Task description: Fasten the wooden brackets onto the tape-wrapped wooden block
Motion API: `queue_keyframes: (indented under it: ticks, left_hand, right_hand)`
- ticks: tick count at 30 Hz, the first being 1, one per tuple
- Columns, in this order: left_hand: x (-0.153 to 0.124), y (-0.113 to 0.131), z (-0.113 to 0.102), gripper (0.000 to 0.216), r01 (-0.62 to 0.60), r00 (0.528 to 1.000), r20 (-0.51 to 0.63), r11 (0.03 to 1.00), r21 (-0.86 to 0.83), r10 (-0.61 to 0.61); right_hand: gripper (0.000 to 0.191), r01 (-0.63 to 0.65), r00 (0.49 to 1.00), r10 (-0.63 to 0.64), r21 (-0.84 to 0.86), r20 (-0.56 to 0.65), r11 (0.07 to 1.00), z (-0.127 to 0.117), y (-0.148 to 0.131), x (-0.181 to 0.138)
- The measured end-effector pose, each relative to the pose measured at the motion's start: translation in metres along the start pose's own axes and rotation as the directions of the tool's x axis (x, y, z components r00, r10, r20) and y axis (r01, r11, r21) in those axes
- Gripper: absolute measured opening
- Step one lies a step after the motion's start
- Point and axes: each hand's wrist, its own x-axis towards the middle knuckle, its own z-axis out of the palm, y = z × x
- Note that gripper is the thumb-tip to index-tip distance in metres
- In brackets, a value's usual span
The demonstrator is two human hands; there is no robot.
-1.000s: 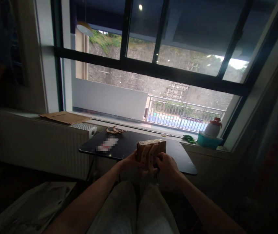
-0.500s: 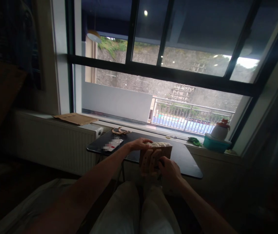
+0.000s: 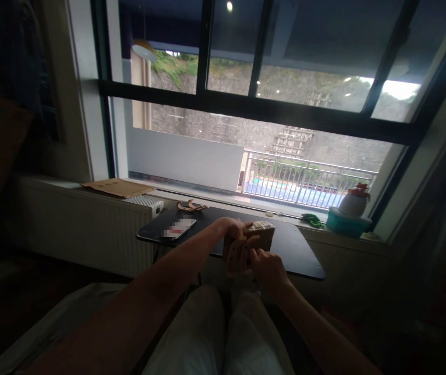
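Note:
A brown box-shaped thing (image 3: 264,239) with a pale, wrinkled top is held at the table's near edge, above my knees. On its near side are curved tan pieces (image 3: 242,255) with dark dots or holes; whether they are wood or leather I cannot tell. My left hand (image 3: 234,227) grips the box-shaped thing from the upper left, its fingers over the top edge. Curled at the right of the tan pieces, my right hand (image 3: 269,264) has its fingertips against them. What lies between those fingers is hidden.
On the black folding table (image 3: 293,250) lie a blurred white flat item (image 3: 180,229) and more curved tan pieces (image 3: 190,206). A brown envelope (image 3: 117,186) rests over the radiator (image 3: 90,224). The sill bears a green cloth (image 3: 312,221) and a teal tub (image 3: 348,223).
My left hand has shifted right and turned over the box's left top edge. My right hand has closed in against the tan pieces. The view has tilted slightly.

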Motion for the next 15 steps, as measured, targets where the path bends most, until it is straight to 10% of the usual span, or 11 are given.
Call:
queue_keyframes:
  ticks: [8, 15]
  left_hand:
    - [-0.005, 0.006, 0.006, 0.102, 0.114, 0.993, 0.004, 0.989, 0.097, -0.115]
    - [-0.003, 0.004, 0.0, 0.08, 0.044, 0.997, -0.055, 0.997, -0.06, -0.047]
  right_hand:
    - [0.045, -0.231, 0.971, 0.237, 0.158, -0.019, 0.96, 0.029, 0.008, -0.003]
    - [0.03, -0.127, 0.991, 0.13, 0.077, -0.033, 0.989, 0.011, 0.012, -0.005]
